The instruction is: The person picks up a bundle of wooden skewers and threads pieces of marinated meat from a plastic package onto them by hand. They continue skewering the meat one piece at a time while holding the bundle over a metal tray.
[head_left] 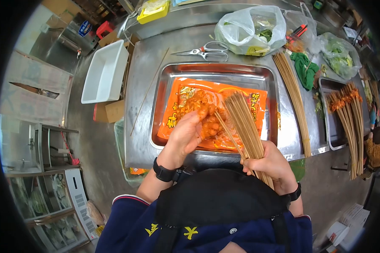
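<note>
My right hand (269, 165) is closed round a thick bundle of wooden skewers (245, 126). One single skewer (230, 134) stands apart from the bundle, its tip close to my left hand. My left hand (185, 133) is over the tray, its sauce-coated fingers curled round red marinated meat (198, 105); the exact piece is hard to make out. Beneath lies an opened orange packet (257, 103) with more meat in red sauce on it. The packet rests inside a rectangular steel tray (217, 68).
Scissors (202, 51) lie behind the tray, a loose skewer (150, 90) to its left. More skewers (292, 99), a green cloth (305, 71) and plastic bags of greens (252, 31) are at right. A second tray (327, 122) holds loaded skewers (346, 99). A white bin (105, 72) stands left.
</note>
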{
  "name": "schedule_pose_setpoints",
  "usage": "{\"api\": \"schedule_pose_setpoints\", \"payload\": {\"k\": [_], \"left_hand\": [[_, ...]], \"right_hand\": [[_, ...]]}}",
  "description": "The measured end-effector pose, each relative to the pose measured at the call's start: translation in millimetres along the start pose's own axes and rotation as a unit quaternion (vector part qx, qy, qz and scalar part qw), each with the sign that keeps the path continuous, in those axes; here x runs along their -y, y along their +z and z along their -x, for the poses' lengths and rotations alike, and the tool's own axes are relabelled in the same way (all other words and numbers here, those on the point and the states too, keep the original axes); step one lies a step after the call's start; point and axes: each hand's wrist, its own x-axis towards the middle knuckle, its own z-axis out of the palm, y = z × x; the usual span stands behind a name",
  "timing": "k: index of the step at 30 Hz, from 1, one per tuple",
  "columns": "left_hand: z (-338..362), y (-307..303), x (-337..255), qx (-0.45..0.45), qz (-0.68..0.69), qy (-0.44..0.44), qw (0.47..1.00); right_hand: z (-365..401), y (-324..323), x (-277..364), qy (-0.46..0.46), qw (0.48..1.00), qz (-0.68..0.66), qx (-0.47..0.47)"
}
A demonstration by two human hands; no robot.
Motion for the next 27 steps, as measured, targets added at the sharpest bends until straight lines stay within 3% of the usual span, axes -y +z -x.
{"api": "schedule_pose_setpoints", "payload": {"k": [11,23,25,27], "left_hand": [[-5.1,-15.5,-0.4,0.028,0.047,0.053,0.997],[-2.2,-10.8,-4.8,0.051,-0.087,0.110,0.989],[-1.7,-3.1,-2.3,-0.009,-0.097,0.108,0.989],[-2.0,-5.2,-2.1,-0.012,-0.096,0.101,0.990]], "right_hand": [[-2.8,-0.4,-2.2,0.001,1.000,0.003,-0.017],[-5.0,-3.3,-6.0,-0.009,1.000,-0.019,-0.007],[-5.1,-4.7,-6.3,-0.005,1.000,-0.011,0.017],[-4.9,-3.9,-6.3,-0.002,1.000,-0.011,0.020]]}}
